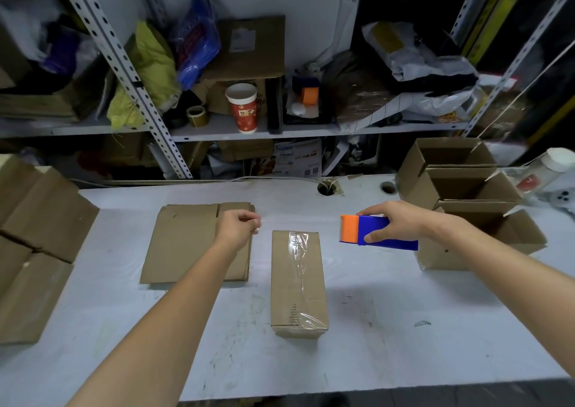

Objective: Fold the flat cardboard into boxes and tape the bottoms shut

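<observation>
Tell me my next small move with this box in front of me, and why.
Probably put down the tape dispenser that your right hand holds, freeing it to lift the box. A strip of clear tape already runs along the box's top seam and over its near end, so that bottom looks sealed. Your left hand pinches something thin, which I can't make out.

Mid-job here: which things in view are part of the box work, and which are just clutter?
Job: taped box, flat cardboard stack, tape dispenser in right hand, open boxes at right.
Lying about: red paper cup, shelf tape roll, blue plastic bag, yellow-green bag.
</observation>
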